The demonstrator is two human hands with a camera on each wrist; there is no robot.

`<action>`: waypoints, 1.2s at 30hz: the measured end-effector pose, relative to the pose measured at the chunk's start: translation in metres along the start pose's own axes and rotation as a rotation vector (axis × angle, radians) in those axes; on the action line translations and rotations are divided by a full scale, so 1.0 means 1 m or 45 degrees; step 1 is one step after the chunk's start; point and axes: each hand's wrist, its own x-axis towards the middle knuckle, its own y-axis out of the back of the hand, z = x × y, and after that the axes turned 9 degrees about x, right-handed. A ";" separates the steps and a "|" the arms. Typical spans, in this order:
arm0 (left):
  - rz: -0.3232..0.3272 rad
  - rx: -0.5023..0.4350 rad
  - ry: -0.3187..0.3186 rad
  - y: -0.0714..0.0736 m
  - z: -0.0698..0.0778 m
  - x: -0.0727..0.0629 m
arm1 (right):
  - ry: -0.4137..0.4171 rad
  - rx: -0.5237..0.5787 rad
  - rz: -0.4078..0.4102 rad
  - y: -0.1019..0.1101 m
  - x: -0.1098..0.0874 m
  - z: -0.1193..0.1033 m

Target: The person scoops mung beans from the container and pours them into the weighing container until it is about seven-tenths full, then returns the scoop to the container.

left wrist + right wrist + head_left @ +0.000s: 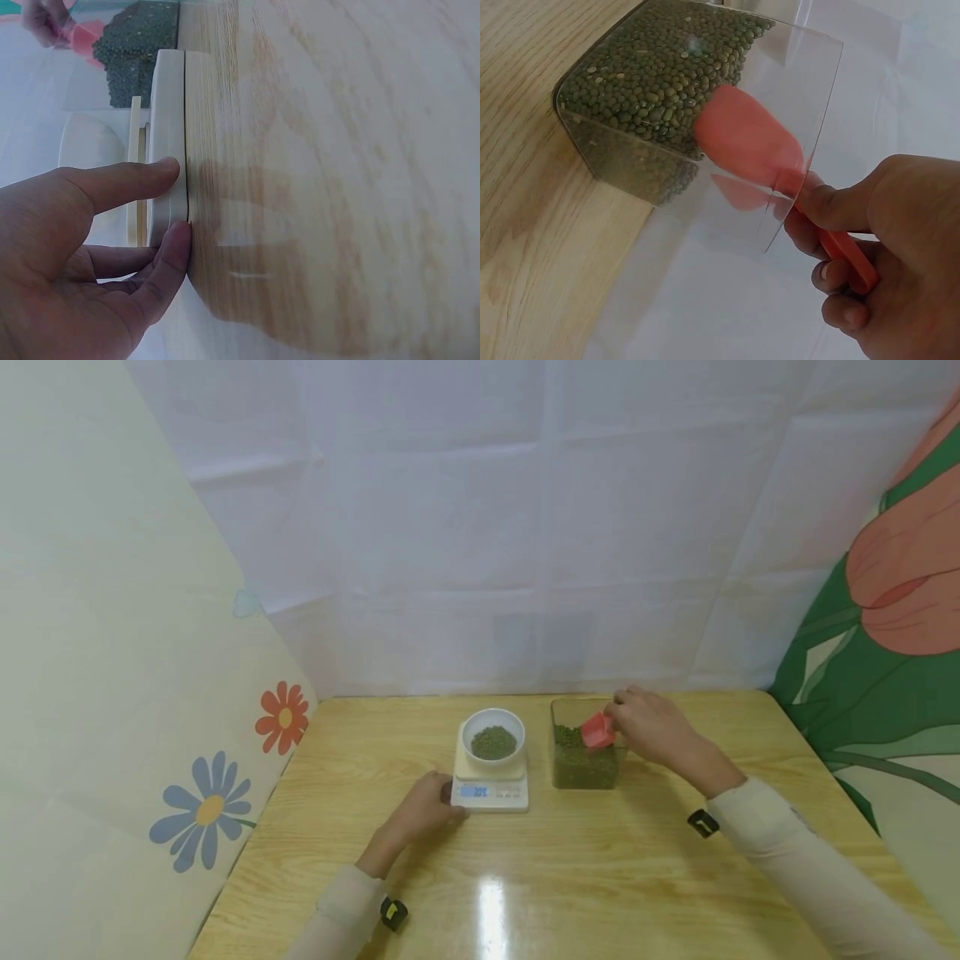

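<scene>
Now, right of the scale (490, 775), the scoop (597, 732) is gripped in the closed right hand (651, 727), seemingly so the tub's (806, 82) beans (656, 79) are reached, while the scale's corner is clasped, presumably for steadiness, by the left hand (426, 806).

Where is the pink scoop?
In the head view, the right hand holds the pink scoop partly inside the clear container, right of the scale.

Arms (806, 864) extended forward, left fingers (162, 279) bent, right fingers (845, 311) curled

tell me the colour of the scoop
The scoop is pinkish red, seen best in the right wrist view.
</scene>
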 end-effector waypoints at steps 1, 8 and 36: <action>0.001 0.002 0.009 0.000 0.000 0.000 | -0.001 -0.003 -0.001 0.000 0.000 -0.001; 0.000 0.016 0.010 0.001 0.001 -0.001 | 0.007 -0.006 -0.003 -0.004 0.001 -0.001; -0.013 0.000 0.030 0.000 -0.001 0.000 | -0.037 0.113 -0.007 -0.022 0.003 0.002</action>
